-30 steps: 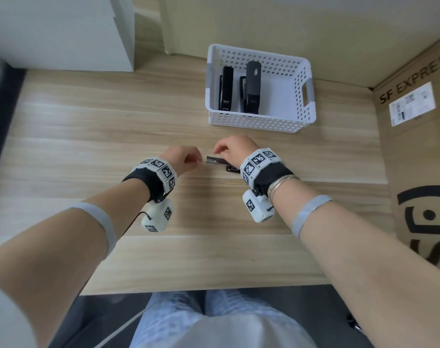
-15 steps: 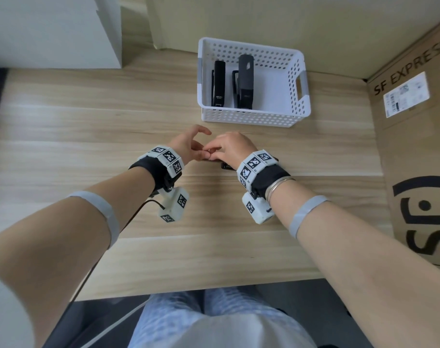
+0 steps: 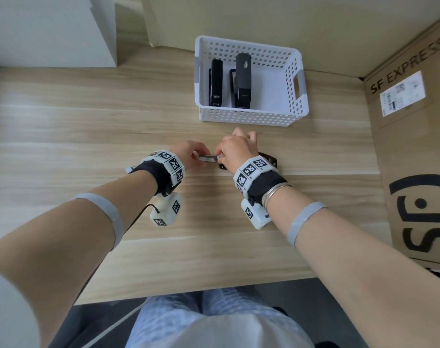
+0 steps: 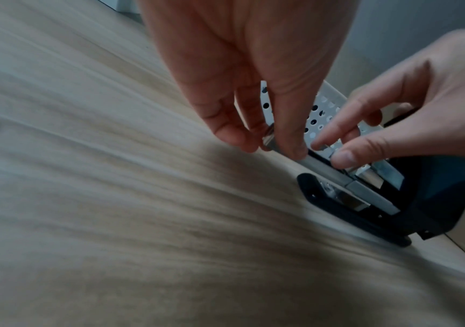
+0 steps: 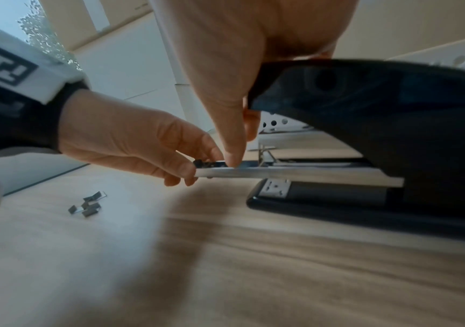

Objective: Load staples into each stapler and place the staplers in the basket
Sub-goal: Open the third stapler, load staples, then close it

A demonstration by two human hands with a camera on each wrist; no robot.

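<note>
A black stapler (image 3: 268, 158) lies on the wooden table with its top cover (image 5: 379, 115) raised and its metal magazine (image 3: 209, 158) sticking out to the left. My left hand (image 3: 197, 156) pinches the magazine's front end (image 4: 270, 141) between thumb and fingers. The thumb and forefinger of my right hand (image 3: 220, 159) pinch at the rail (image 4: 332, 172) a little further in; what they hold is too small to tell. My right wrist hides most of the stapler in the head view. Two black staplers (image 3: 216, 82) (image 3: 243, 80) lie side by side in the white basket (image 3: 246, 118).
Loose bits of staple strip (image 5: 88, 205) lie on the table left of my hands. A cardboard box (image 3: 414, 126) walls off the right side, and a white cabinet (image 3: 51, 28) stands at the back left. The basket's right half holds nothing.
Half a second ago my hands were touching, with the left fingers spread. Now the left hand has drawn back slightly and pinches the magazine's end, which shows between my hands again.
</note>
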